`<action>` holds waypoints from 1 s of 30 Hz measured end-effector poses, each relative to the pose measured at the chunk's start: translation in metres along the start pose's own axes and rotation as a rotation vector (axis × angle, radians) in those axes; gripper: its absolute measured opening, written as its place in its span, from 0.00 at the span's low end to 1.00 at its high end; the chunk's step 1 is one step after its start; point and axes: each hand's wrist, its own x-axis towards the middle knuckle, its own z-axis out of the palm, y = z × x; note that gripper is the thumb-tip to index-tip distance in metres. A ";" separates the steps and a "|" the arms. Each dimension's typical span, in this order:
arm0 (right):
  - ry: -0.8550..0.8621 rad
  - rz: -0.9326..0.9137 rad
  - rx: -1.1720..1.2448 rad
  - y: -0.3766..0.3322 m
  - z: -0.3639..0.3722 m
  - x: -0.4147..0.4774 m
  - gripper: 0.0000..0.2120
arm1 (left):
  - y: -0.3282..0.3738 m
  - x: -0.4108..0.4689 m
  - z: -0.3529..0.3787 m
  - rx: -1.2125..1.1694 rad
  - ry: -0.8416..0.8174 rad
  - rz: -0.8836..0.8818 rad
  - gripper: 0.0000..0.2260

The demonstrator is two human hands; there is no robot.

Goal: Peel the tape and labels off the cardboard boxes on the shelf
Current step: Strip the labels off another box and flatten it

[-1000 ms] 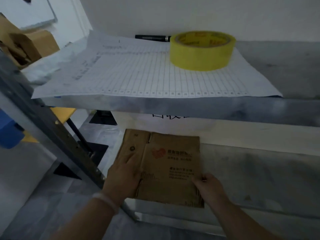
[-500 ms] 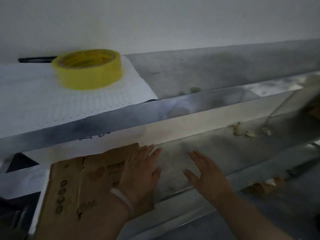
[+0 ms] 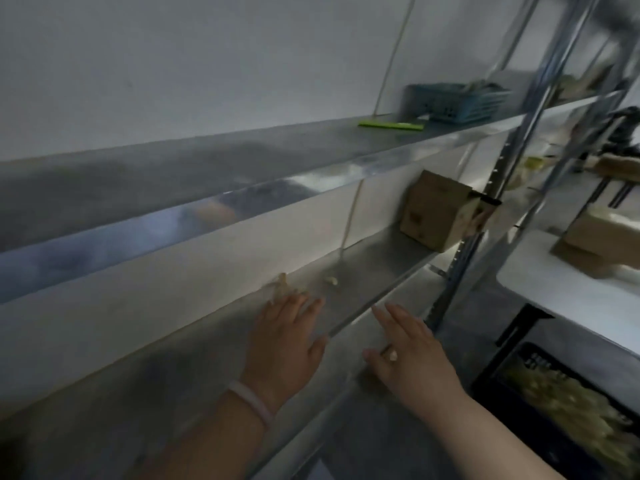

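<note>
Both hands are empty, fingers spread straight: the left hand (image 3: 287,337) flat over the lower shelf (image 3: 377,258), the right hand (image 3: 412,351) by its front edge. The cardboard box (image 3: 436,211) sits further along that shelf, beside the upright post (image 3: 446,282).

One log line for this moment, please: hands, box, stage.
left hand: open, empty | right hand: open, empty | cardboard box: far along lower shelf, untouched | stage: box not yet reached
</note>
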 end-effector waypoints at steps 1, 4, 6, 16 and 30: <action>-0.006 0.024 -0.013 0.021 -0.011 0.002 0.35 | 0.017 0.016 0.009 -0.016 0.009 0.015 0.25; 0.016 0.103 -0.010 0.081 -0.035 0.007 0.34 | 0.063 0.055 0.032 -0.060 0.003 0.050 0.26; 0.036 0.153 0.008 0.114 -0.046 0.011 0.34 | 0.088 0.078 0.046 -0.075 -0.006 0.070 0.25; 0.043 0.245 0.038 0.220 -0.053 0.089 0.35 | 0.144 0.219 0.121 -0.257 0.031 0.099 0.28; 0.067 0.358 0.074 0.346 -0.052 0.265 0.34 | 0.160 0.429 0.201 -0.312 -0.042 0.078 0.29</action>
